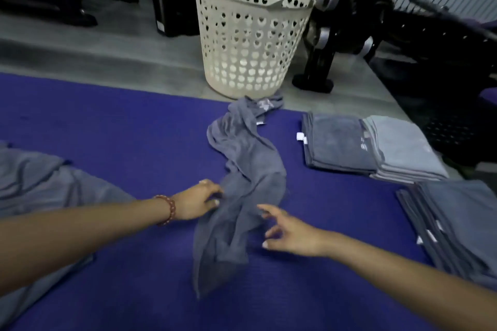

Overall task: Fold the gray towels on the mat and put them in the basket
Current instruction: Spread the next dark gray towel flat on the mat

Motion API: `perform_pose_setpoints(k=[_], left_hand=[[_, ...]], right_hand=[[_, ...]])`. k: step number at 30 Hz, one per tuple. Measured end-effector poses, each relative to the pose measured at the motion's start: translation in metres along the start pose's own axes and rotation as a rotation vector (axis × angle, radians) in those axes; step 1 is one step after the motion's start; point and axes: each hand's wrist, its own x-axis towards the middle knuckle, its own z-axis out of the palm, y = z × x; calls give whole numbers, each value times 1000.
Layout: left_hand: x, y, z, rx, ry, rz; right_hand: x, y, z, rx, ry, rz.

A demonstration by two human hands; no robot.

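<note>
A crumpled gray towel (242, 169) lies stretched along the middle of the blue mat (121, 129). My left hand (197, 200), with a bead bracelet at the wrist, grips the towel's left edge. My right hand (289, 234) hovers just right of the towel with fingers spread and holds nothing. A cream basket (250, 35) with heart-shaped holes stands on the floor beyond the mat. Folded gray towels sit in stacks at the right: a dark one (338, 142), a lighter one (403, 148) and a nearer one (462, 223).
More unfolded gray towels (48, 185) lie at the mat's left edge, partly under my left arm. Black exercise equipment (376, 35) stands on the gray floor behind and to the right of the basket.
</note>
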Motion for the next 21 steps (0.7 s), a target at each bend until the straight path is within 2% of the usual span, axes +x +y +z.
perform_pose_setpoints(k=[2, 3, 6, 8, 10, 14, 17, 21], left_hand=[[-16, 0, 30, 14, -94, -41], [-21, 1, 40, 27, -93, -63], [-24, 12, 58, -11, 68, -181], [-21, 14, 65, -83, 160, -279], [-18, 11, 68, -152, 209, -293], [-19, 2, 64, -248, 292, -248], [-25, -2, 58, -270, 323, -249], [-42, -7, 67, -273, 183, -351]], right_hand=[[7, 23, -1, -217, 145, -10], [10, 33, -5, -239, 201, 8], [26, 47, -11, -117, 295, 89], [37, 44, -14, -14, 371, 68], [46, 35, -20, -105, 443, 37], [63, 21, -38, -651, 321, 101], [70, 24, -43, -837, 235, 240], [51, 26, -43, -939, 329, 238]])
